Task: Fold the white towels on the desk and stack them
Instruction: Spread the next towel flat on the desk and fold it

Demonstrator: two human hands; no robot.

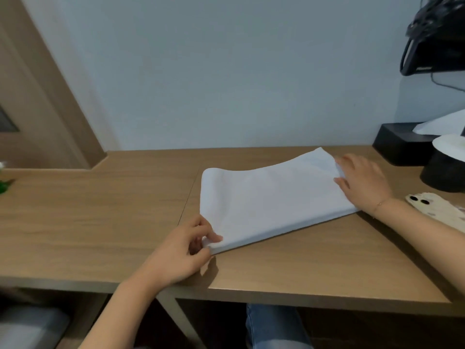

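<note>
Head view, the only one supplied. One white towel point(271, 197) is seen lying flat on the counter point(100, 222), right of centre, already folded into a rectangle with several layers showing at the near-left corner. That corner is pinched by the left hand point(181, 250), thumb on top and fingers curled under the layers. The right hand point(362, 180) is laid on the far right edge of the towel, fingers mostly straight; whether the fingertips are tucked around the edge cannot be told. The hands are held well apart, one at each end of the cloth.

No stack and no second folded towel can be made out (some white material at the right edge of the frame, beside a black box point(397, 144), is too cropped to identify). The task is judged to be at an early or middle fold.

A phone point(432, 210) is seen just beside the right wrist, near the towel's right end.

Risks from here:
- Layers could be split if the left corner is lifted with only the top plies caught; a crooked fold would result.
- The towel lies skewed to the counter edge, so edges may be mismatched on the next fold unless it is squared.
- The phone could be nudged or swept by the right forearm when the cloth is swung over.
- The far end could be dragged if the right hand is released too soon.
</note>
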